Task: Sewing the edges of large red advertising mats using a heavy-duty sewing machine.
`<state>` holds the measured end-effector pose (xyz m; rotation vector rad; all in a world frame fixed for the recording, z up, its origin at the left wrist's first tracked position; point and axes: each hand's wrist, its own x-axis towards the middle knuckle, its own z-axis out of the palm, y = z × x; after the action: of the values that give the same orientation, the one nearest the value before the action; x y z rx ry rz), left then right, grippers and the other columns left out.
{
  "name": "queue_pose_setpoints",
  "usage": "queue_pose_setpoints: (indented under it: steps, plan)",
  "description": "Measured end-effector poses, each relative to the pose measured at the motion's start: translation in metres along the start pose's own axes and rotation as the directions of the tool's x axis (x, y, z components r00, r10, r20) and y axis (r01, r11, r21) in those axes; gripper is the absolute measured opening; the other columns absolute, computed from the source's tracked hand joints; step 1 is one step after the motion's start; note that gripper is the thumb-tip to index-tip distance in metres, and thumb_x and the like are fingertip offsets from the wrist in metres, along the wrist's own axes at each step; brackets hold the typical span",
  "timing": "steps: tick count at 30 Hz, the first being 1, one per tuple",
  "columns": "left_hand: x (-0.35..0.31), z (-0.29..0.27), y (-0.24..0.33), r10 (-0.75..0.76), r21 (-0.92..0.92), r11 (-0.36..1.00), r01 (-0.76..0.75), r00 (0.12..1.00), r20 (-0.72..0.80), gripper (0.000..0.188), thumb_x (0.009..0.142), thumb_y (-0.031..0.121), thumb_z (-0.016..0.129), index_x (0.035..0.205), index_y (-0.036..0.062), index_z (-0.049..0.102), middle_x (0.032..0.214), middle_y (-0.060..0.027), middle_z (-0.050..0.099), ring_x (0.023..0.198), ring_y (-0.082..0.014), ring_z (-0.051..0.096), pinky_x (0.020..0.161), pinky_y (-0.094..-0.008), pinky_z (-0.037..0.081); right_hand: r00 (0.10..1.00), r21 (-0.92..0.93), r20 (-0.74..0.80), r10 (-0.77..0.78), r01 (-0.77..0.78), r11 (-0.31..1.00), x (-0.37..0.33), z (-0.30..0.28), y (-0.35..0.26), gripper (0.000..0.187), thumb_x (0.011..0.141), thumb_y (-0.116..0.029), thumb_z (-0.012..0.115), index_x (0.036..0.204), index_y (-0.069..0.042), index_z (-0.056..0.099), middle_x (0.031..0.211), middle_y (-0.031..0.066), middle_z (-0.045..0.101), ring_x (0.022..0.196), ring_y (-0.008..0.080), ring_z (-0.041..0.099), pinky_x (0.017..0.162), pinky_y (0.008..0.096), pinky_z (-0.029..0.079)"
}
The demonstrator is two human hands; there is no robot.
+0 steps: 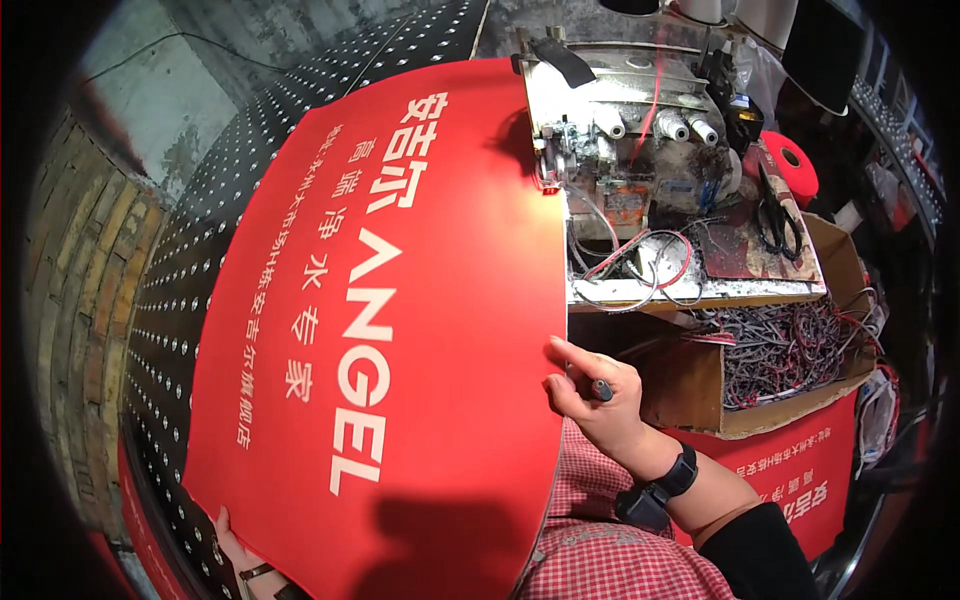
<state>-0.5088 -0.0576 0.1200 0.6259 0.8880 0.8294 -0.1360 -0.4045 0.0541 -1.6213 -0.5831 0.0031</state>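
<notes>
A large red mat [290,330] with white printing lies across the dark dotted table and hangs down toward my lap. At its lower left edge is my left hand [232,550], fingers closed over the border, partly hidden by it. My right hand [605,400] is at the mat's right edge, thumb and forefinger meeting the border. A small dark tool with a rounded handle [601,390] is held in the curled right fingers; its working end is hidden. Beyond the right hand stands a sewing machine [640,130], with the mat's far right corner lying by its head.
Scissors with black handles [780,228] and a red thread cone [792,165] lie right of the machine. Loose thread strands [650,265] trail over its white bed. Below, a cardboard box [700,400] holds tangled dark trimmings. Another red printed mat [780,465] is beneath the box.
</notes>
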Motion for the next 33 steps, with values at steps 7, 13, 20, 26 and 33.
queue_pose_setpoints:
  steps: [7, 13, 20, 26, 33]
  plan:
    - [0.044, 0.016, -0.011, 0.086, 0.048, 0.995, -0.089, 0.994, 0.066, 0.044, 0.088, 0.019, 0.045, 0.127, -0.0003, 0.038, 0.127, -0.0188, 0.046, 0.114, -0.0324, 0.048, 0.096, -0.0494, 0.039, 0.999, 0.022, -0.002, -0.051, 0.051, 0.998, 0.001, -0.004, -0.009, 0.034, 0.071, -0.002, 0.067, 0.105, -0.003, 0.063, 0.066, 0.0033, 0.058, 0.053, 0.0057, 0.049, 0.049, 0.0189, 0.04]
    - [0.087, 0.03, -0.012, 0.061, 0.015, 0.998, -0.063, 0.992, 0.106, 0.043, 0.088, 0.016, 0.044, 0.126, -0.0019, 0.038, 0.125, -0.0202, 0.047, 0.115, -0.0336, 0.047, 0.097, -0.0493, 0.038, 1.0, 0.053, 0.022, -0.005, 0.004, 0.999, 0.0, -0.008, -0.013, 0.033, 0.073, -0.004, 0.067, 0.105, -0.004, 0.063, 0.069, 0.0017, 0.059, 0.054, 0.0038, 0.049, 0.048, 0.0177, 0.039]
    - [0.146, 0.048, -0.014, 0.117, 0.061, 0.991, -0.122, 0.99, 0.075, 0.036, 0.09, 0.007, 0.042, 0.125, -0.0012, 0.039, 0.118, -0.0166, 0.052, 0.106, -0.0303, 0.054, 0.091, -0.0446, 0.045, 0.998, 0.055, 0.069, 0.004, -0.008, 0.998, -0.003, -0.013, -0.013, 0.032, 0.073, 0.0, 0.065, 0.105, -0.002, 0.062, 0.076, 0.0043, 0.062, 0.057, 0.0042, 0.053, 0.049, 0.0175, 0.041]
    - [0.177, 0.096, -0.023, 0.209, 0.105, 0.971, -0.216, 0.975, 0.075, 0.035, 0.09, 0.007, 0.042, 0.124, -0.0006, 0.041, 0.119, -0.0164, 0.051, 0.106, -0.0308, 0.053, 0.091, -0.0446, 0.045, 0.992, 0.005, 0.105, -0.067, 0.067, 0.998, -0.002, -0.016, -0.016, 0.031, 0.073, 0.0, 0.065, 0.103, -0.002, 0.062, 0.073, 0.0051, 0.061, 0.056, 0.006, 0.054, 0.05, 0.0185, 0.042]
    - [0.213, 0.155, -0.034, 0.273, 0.115, 0.955, -0.273, 0.962, 0.017, 0.031, 0.089, 0.0, 0.042, 0.12, 0.0002, 0.044, 0.118, -0.0162, 0.052, 0.104, -0.0301, 0.054, 0.089, -0.0449, 0.047, 0.99, 0.001, 0.11, -0.092, 0.093, 0.996, -0.002, -0.018, -0.019, 0.027, 0.071, -0.002, 0.067, 0.098, -0.003, 0.064, 0.065, 0.004, 0.059, 0.053, 0.0092, 0.053, 0.05, 0.0205, 0.042]
